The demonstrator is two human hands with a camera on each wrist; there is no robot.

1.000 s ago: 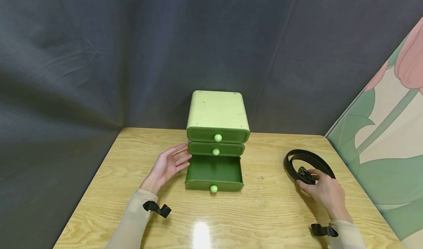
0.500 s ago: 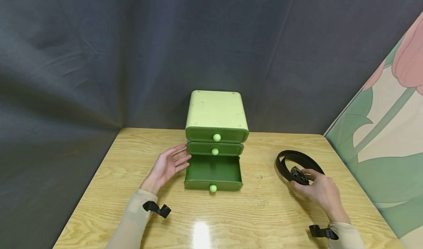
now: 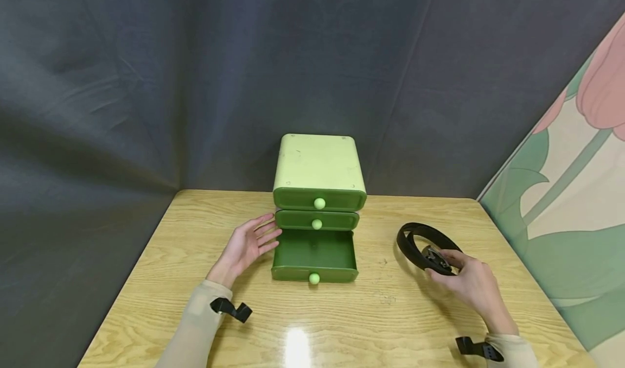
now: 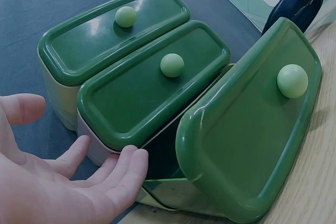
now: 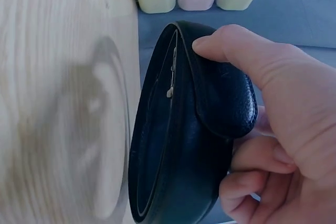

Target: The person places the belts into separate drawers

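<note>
My right hand (image 3: 471, 284) pinches a coiled black belt (image 3: 407, 246) by its buckle end, between thumb and fingers. In the right wrist view the belt (image 5: 184, 166) hangs just over the table, its shadow on the wood. My left hand (image 3: 246, 245) stays at the left side of a small chest of drawers (image 3: 319, 162), palm turned up and fingers spread. The chest's bottom drawer (image 3: 314, 274) is pulled out and its inside is bare. In the left wrist view the fingertips (image 4: 137, 156) lie near the drawer's side; whether they touch it I cannot tell.
The chest's upper drawer (image 3: 293, 198) and middle drawer (image 3: 293, 219) sit above the pulled-out one. A dark curtain (image 3: 317, 58) rises behind the wooden table (image 3: 371, 324). At the right stands a panel with a tulip pattern (image 3: 576, 216).
My right hand has carried the belt leftward, a little closer to the chest. The left hand and the drawers hold their places.
</note>
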